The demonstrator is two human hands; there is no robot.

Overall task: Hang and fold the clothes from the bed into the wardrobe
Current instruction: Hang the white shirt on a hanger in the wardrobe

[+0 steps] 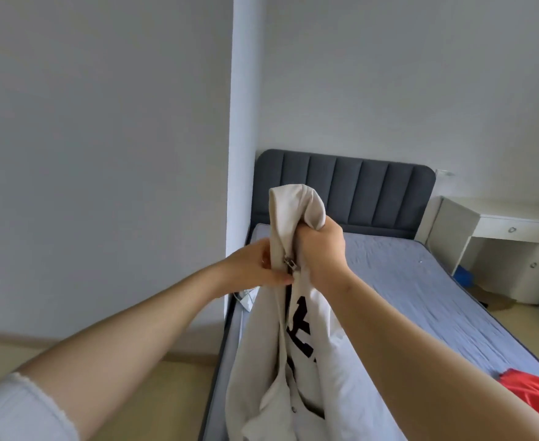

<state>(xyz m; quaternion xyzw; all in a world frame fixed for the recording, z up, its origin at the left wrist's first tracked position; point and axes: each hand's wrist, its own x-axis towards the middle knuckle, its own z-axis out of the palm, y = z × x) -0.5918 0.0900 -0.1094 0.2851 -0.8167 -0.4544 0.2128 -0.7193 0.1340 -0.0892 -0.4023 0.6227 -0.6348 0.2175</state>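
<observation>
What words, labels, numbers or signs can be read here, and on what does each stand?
No text reads in full.
Black print on the hoodie: large letters, creased and half hidden in the folds, not legible.
Zipper: too small to show any marking.
Red garment and desk: no text shows.

Pale grey walls (102, 122) all round, with a projecting corner (246, 90) at 12 o'clock. Dark grey padded headboard (357, 189) towards 2 o'clock, bed (421, 297) in bluish sheet at 4. White desk (516, 224) with drawers at 3 o'clock. Beige floor (172, 393) at 7 o'clock. Soft, even daylight.
</observation>
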